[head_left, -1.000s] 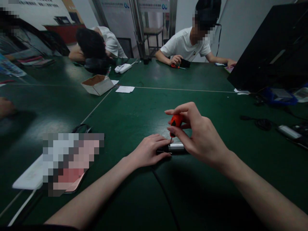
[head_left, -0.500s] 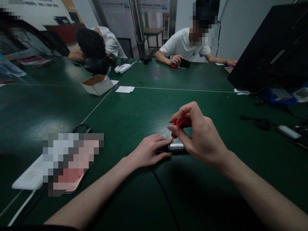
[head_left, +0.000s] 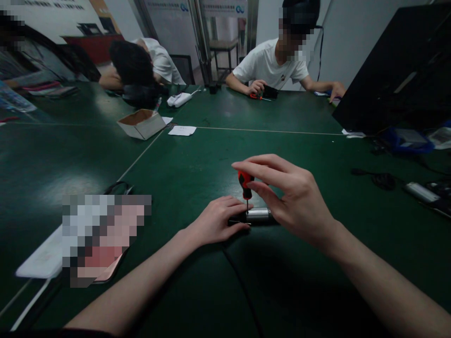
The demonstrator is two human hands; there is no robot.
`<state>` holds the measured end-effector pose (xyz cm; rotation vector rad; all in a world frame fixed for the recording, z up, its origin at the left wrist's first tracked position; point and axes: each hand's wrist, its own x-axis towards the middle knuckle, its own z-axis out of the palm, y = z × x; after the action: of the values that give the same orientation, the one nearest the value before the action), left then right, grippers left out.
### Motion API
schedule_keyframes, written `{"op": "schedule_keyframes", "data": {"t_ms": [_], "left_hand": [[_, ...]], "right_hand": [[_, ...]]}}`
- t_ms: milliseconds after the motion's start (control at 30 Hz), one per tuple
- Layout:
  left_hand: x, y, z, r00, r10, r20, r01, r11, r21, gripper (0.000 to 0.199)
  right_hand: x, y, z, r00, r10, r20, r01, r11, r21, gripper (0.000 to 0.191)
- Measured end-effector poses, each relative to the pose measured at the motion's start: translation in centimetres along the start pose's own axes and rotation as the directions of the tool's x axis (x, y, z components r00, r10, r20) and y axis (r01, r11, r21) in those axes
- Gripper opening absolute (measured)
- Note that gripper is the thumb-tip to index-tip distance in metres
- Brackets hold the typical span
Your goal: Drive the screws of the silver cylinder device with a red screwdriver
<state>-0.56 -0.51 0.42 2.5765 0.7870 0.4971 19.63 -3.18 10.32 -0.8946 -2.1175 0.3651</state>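
A black and silver cylindrical device point(head_left: 259, 215) lies flat on the green table point(head_left: 169, 169). My left hand point(head_left: 221, 219) is closed around its left end, fingers behind and thumb in front, holding it against the table. Above the device, a small red and black screwdriver point(head_left: 245, 185) stands nearly upright, its tip meeting the top of the device near my left fingertips. My right hand point(head_left: 287, 190) has its fingertips on the screwdriver's handle. The device's right end is partly hidden behind my right hand. A black cable point(head_left: 239, 281) runs toward me below my left hand.
At left lie a white flat object point(head_left: 38, 256) and a pink phone-like object point(head_left: 114, 267), partly blurred out. Farther back are an open cardboard box point(head_left: 143, 126) and paper point(head_left: 182, 130). A big black monitor point(head_left: 391, 70) stands at right. Two people sit across the table.
The screwdriver has swung from a tilt to nearly upright. My right hand's fingers have straightened and reached left over the handle. My left hand stays on the device.
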Motion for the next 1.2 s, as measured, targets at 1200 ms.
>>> {"op": "schedule_keyframes", "data": {"t_ms": [1200], "left_hand": [[0.0,0.0,0.0,0.999,-0.023,0.022,0.023,1.0,-0.011,0.03]], "right_hand": [[-0.4,0.5,1.0,0.989,0.137,-0.053,-0.133,0.989,0.066,0.031]]}}
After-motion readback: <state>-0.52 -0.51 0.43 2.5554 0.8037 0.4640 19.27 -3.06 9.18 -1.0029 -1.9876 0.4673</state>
